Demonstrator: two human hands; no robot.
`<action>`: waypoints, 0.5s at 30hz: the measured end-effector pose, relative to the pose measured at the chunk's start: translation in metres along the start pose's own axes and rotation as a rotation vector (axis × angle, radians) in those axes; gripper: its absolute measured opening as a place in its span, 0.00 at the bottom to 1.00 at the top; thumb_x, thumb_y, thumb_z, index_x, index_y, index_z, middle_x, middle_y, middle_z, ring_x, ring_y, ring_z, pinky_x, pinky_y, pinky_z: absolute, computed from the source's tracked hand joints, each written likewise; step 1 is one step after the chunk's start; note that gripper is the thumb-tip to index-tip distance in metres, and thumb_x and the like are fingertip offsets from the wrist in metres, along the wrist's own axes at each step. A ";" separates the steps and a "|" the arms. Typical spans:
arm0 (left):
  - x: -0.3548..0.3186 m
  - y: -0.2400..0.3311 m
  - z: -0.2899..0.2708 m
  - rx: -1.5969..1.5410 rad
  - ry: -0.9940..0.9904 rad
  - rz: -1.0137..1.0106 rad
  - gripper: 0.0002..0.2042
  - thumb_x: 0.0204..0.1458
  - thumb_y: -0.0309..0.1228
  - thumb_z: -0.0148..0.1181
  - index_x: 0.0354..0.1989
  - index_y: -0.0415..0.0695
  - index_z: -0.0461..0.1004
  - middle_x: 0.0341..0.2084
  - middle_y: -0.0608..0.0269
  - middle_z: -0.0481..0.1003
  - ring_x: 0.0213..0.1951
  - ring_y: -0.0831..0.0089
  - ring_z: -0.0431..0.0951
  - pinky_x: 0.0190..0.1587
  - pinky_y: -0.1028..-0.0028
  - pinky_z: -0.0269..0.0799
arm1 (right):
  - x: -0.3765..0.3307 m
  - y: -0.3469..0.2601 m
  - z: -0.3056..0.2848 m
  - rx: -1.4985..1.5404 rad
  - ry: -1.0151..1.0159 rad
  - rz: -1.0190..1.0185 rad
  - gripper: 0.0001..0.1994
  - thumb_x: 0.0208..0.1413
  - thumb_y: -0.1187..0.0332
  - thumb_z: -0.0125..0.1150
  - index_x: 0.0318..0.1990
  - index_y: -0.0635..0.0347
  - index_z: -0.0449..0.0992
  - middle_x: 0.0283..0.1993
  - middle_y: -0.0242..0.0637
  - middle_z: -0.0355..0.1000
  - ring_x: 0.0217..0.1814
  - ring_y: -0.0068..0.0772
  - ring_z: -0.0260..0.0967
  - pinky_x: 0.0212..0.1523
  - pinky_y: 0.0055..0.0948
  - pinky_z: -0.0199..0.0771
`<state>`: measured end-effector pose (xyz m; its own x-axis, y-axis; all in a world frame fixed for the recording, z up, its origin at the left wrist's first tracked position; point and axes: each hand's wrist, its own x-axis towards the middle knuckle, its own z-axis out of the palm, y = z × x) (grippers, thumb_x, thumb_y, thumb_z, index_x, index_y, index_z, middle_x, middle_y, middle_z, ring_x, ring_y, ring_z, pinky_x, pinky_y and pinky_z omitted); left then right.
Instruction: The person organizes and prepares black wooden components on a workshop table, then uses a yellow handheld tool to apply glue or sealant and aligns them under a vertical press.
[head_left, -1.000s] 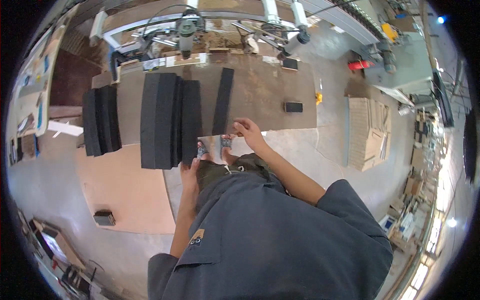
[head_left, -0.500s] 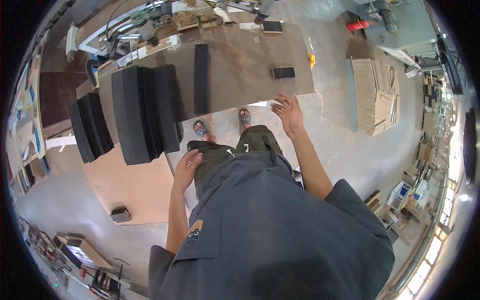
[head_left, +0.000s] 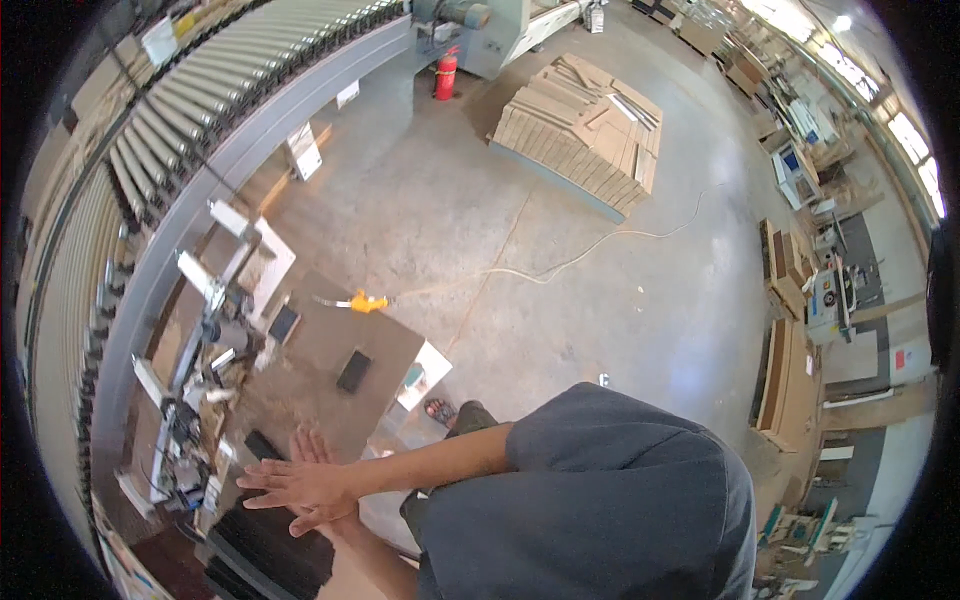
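Both hands are held together, palm against palm with fingers stretched flat and open, gripping nothing. The right hand (head_left: 295, 482) lies on top, its forearm running in from 3 o'clock; the left hand (head_left: 318, 452) shows beneath it, only its fingertips peeking out toward 12 o'clock. They hover over the near end of the brown bench (head_left: 330, 385). Just below them, toward 7 o'clock, lie dark foam slabs (head_left: 262, 550), the nearest things to the hands, though I cannot tell whether they touch.

Farther up the bench at 1 o'clock rests a small black block (head_left: 353, 370), and beyond it a yellow tool (head_left: 366, 301) at the bench's far corner. Left of the bench stands a cluttered metal frame (head_left: 205, 340), then a long roller conveyor (head_left: 150, 140). Across the concrete floor (head_left: 600, 300), well apart, sits a stack of wood panels (head_left: 585, 125), with a red fire extinguisher (head_left: 446, 74) near the machine.
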<state>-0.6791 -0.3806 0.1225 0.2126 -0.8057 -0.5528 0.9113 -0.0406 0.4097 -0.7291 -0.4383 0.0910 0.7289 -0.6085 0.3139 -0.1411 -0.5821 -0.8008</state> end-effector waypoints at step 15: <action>0.086 -0.037 -0.027 1.459 -0.370 0.995 0.33 0.76 0.50 0.48 0.77 0.34 0.62 0.74 0.44 0.65 0.70 0.52 0.70 0.69 0.56 0.66 | -0.040 0.064 -0.064 1.943 0.248 0.665 0.42 0.75 0.31 0.35 0.84 0.51 0.52 0.84 0.36 0.56 0.83 0.38 0.54 0.80 0.41 0.57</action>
<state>-0.6847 -0.4324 0.0401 0.1612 -0.9179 0.3625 -0.5493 0.2217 0.8057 -0.8104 -0.4854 0.0596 0.7668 -0.5803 -0.2743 0.5710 0.8119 -0.1214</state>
